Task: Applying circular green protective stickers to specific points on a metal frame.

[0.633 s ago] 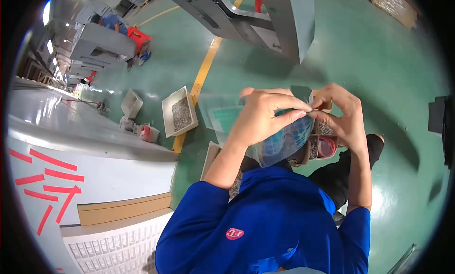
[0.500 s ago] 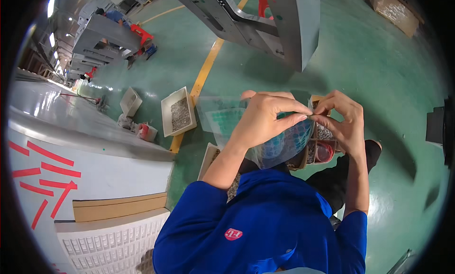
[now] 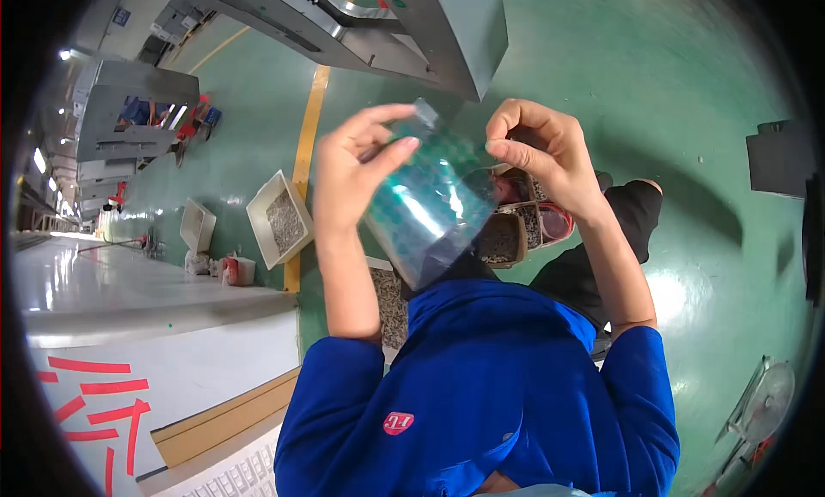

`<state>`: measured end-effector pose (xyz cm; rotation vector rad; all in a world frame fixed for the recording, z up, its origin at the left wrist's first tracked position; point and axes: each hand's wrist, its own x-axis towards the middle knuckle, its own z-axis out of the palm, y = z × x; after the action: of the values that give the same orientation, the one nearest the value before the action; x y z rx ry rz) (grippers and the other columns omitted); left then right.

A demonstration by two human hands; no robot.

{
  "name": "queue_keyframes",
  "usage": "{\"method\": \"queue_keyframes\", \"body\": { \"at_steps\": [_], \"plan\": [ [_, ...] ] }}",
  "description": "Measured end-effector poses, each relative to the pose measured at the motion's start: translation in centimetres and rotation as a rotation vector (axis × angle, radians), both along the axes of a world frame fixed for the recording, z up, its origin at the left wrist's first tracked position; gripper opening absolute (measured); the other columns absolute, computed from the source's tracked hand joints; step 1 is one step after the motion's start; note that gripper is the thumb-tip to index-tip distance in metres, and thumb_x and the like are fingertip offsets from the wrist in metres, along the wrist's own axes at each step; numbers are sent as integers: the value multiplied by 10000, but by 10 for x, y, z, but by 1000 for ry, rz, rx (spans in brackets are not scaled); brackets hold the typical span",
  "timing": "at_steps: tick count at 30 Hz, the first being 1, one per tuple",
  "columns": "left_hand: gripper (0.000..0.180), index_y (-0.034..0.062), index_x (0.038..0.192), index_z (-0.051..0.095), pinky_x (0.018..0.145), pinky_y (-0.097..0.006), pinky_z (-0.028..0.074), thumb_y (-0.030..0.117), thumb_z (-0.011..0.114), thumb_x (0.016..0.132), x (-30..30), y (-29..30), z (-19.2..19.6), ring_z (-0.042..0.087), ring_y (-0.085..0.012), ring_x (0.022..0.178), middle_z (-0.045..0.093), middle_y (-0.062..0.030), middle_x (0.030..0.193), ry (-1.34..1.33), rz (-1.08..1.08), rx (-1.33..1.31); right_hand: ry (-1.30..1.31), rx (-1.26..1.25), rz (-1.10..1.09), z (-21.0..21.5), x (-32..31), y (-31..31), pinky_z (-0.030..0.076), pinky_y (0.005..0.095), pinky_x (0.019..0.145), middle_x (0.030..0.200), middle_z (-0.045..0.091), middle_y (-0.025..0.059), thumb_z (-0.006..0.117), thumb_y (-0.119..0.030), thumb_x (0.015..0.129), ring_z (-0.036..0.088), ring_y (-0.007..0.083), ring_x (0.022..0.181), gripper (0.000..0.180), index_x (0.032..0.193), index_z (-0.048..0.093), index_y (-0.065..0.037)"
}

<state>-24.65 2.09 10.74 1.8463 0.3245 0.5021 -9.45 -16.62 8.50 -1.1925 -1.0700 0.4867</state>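
A clear, shiny plastic bag with a green and blue round pattern showing through hangs in front of my body. My left hand holds it at its upper left side, the thumb over the film and the index finger stretched toward a crumpled upper corner. To the right, my right hand is closed in a pinch, thumb and index fingertip together beside the bag's right edge. Whatever lies between those fingertips is too small to make out. Both hands are raised above my lap.
Below the bag sits a divided box of small parts. A white bin of small grey parts and another pale bin stand on the green floor at left. A large grey machine frame rises ahead. A white bench is at left.
My hands, pinched together before, have moved apart and leftward. The bag now hangs between them, facing me more fully. The whole view has shifted to the right.
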Motion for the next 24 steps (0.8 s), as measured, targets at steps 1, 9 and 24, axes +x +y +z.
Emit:
{"method": "queue_keyframes", "body": {
  "at_steps": [1,9,24],
  "plan": [
    [455,36,1226,601,634,-208,452,25,730,790,-3,20,-4,584,-51,675,673,-17,746,16,19,31,133,1,55,1,1,1,444,237,730,807,590,-7,700,-157,866,540,74,799,192,879,616,16],
    [812,116,1441,398,778,-310,500,93,772,721,39,148,-41,652,-153,749,697,-60,780,215,353,640,196,-13,77,-11,-2,8,444,244,789,862,586,4,669,-133,894,534,83,835,155,889,602,7],
    [825,128,1417,435,665,-331,496,62,756,659,156,158,-64,636,-196,713,668,-74,779,289,38,573,-208,-170,-184,-5,21,3,455,300,751,820,582,55,655,-62,875,547,146,795,103,879,586,15]
  ]
}}
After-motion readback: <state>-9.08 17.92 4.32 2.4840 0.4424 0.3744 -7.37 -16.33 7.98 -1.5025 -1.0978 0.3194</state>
